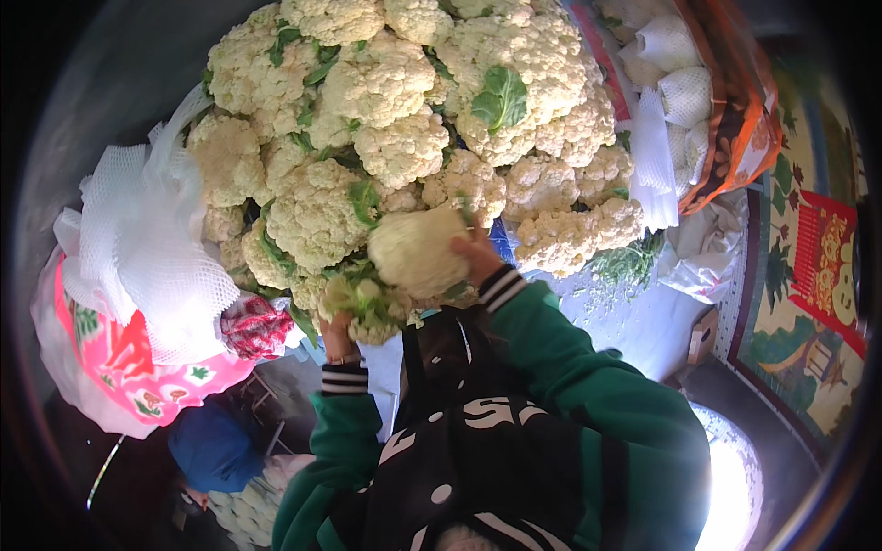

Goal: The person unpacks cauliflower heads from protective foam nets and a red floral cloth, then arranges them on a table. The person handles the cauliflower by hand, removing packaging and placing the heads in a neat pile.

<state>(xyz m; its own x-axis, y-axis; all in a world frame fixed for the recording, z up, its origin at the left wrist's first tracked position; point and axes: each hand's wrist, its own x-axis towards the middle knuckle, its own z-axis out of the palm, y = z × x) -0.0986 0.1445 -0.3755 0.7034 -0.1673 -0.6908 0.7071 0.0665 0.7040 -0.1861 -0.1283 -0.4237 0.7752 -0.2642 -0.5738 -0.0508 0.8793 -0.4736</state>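
Note:
A large pile of cauliflower heads (317, 213) with some green leaves lies before me. My right hand (475, 253) grips a cauliflower head (417, 251) at its right side; the head is slightly blurred. Lower and to the left, my left hand (337, 334) holds a cauliflower piece (368, 310) with its pale green stems showing; most of the fingers are hidden behind it. The two pieces are close together at the near edge of the pile, just above my jacket front.
White foam net sleeves (138, 241) lie at the left on a pink-and-white printed bag (186, 386). An orange bag (744, 124) of net-wrapped items stands at the upper right. Leaf scraps (627, 262) lie right of the pile. A person in a blue cap (213, 448) is at the lower left.

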